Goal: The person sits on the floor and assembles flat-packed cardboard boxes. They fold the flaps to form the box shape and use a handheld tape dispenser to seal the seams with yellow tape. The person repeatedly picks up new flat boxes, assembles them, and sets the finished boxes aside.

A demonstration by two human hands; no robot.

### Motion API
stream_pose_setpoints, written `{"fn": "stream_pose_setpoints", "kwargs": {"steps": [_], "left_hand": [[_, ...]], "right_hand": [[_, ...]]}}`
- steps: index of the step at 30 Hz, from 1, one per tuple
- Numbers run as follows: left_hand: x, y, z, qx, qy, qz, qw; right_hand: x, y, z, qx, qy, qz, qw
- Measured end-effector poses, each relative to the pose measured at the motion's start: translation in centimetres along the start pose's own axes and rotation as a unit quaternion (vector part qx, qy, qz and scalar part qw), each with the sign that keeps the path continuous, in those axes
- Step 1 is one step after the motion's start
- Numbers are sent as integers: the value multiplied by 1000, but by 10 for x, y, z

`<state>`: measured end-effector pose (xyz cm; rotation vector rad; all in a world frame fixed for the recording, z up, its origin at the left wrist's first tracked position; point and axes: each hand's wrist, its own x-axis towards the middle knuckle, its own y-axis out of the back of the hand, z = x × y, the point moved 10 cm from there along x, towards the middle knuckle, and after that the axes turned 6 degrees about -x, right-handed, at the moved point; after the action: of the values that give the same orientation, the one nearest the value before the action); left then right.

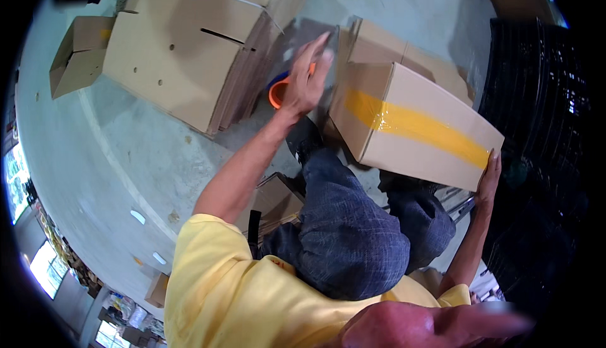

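A cardboard box [435, 120] with yellow tape along its side and round a corner rests tilted in front of my legs. My right hand [489, 177] grips its right end, fingers along the edge. My left hand [307, 83] is raised left of the box, fingers stretched out and slightly blurred, not touching it. Close behind that hand shows an orange and blue ring-shaped tool [276, 94], perhaps a tape dispenser. The hand partly covers it, and I see no grip on it. The box's upper flaps [379, 45] stand out at its far side.
A strapped stack of flat cardboard [189, 51] lies to the left, with an opened carton [82, 54] beyond it. Black stacked crates [530, 89] stand close on the right. More cardboard [274, 199] lies beside my left leg on the grey floor [151, 152].
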<state>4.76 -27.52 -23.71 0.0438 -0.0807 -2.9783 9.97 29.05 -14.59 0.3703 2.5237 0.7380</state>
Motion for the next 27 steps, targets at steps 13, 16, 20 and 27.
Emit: {"fn": "stream_pose_setpoints", "kwargs": {"steps": [13,16,20,27], "left_hand": [[-28,-71,-82,-8,183,-4,983],[-54,-156,-13,-434,308,-202,822],[-23,-165,176,-317,53,-274,906],[-71,-186,397,109,-323,-290,894]], "right_hand": [[18,18,-6,-49,106,-27,993],[29,115,65,-289,91,119,945],[6,202,34,-309,144,258,904],[-265,10,-347,-353,586,92,723]]}}
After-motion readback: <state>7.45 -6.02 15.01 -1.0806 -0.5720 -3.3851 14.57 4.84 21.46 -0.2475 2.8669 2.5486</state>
